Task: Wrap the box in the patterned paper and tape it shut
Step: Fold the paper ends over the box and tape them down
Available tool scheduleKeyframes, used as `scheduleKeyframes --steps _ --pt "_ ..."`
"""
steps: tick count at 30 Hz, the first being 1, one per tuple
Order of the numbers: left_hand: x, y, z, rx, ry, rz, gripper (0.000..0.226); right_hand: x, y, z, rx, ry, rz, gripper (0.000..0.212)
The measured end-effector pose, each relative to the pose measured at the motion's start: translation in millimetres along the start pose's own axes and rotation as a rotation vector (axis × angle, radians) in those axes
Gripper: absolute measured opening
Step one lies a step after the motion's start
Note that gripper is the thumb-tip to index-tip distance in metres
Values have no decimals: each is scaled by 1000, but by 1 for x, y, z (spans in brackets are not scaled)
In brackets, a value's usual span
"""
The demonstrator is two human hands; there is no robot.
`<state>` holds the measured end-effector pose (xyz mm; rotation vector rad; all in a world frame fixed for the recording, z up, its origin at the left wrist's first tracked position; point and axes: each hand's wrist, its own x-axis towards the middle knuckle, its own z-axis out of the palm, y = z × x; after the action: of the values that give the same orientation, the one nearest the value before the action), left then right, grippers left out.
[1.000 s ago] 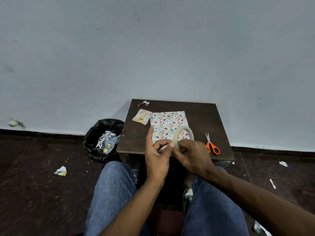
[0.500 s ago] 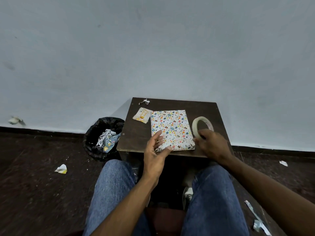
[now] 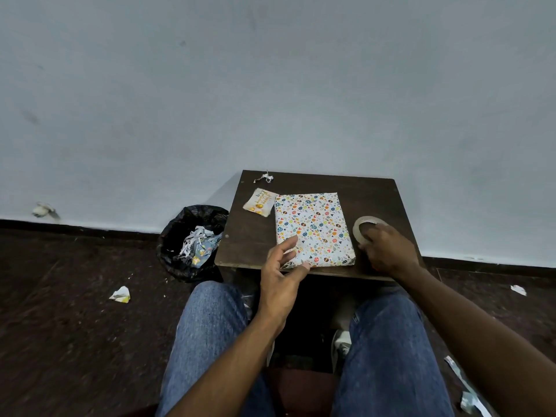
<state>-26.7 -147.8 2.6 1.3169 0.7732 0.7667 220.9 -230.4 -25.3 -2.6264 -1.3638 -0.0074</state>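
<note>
Bin: black plastic liner, shredded paper scraps inside, left of the table.
Card: small, cream, gold script too small to read, just left of the box.
Box: flat rectangle in patterned paper, mid-table.
Your L hand: fingers relaxed and spread, tips touching box's near-left corner.
Tape roll: pale ring, flat, right of box.
Your R hand: fingers curled onto the roll's near rim.
</note>
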Motion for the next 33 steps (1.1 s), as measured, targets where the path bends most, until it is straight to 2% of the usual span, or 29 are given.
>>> scheduleKeyframes --steps 3,4,5,7,10,13,16,22,24,28,30,33 --pt "1 -3 1 7 -6 -9 50 -11 -17 -6 203 294 -128 11" --pt "1 -4 2 4 -8 -11 50 -14 -26 -11 322 313 -149 11" --pt "1 -5 4 -1 -10 -14 50 -17 -37 -17 471 267 -142 12" --pt "-1 -5 6 -6 -13 -21 51 -22 -60 -30 789 44 -84 15" --pt "-3 -5 9 -1 -14 -17 52 -29 -87 -33 1091 -244 -31 12" --pt "-4 -4 7 17 -16 -5 52 -34 -103 -27 1221 -265 -7 4" --pt "-3 -5 4 37 -16 8 51 -35 -109 -26 1279 -242 49 12" --pt "4 -12 -3 144 18 76 58 -37 -93 -31 1205 -298 32 11" --pt "10 -17 -8 270 42 126 55 -38 -79 -33 1077 -287 -2 12" --pt "17 -22 -13 529 -64 201 43 -39 -43 -32 614 -241 -77 14" --pt "20 -25 -11 642 -121 261 39 -42 -29 -31 501 -233 -61 14" --pt "24 -28 -2 812 -215 368 47 -46 -16 -28 413 -224 -40 15"
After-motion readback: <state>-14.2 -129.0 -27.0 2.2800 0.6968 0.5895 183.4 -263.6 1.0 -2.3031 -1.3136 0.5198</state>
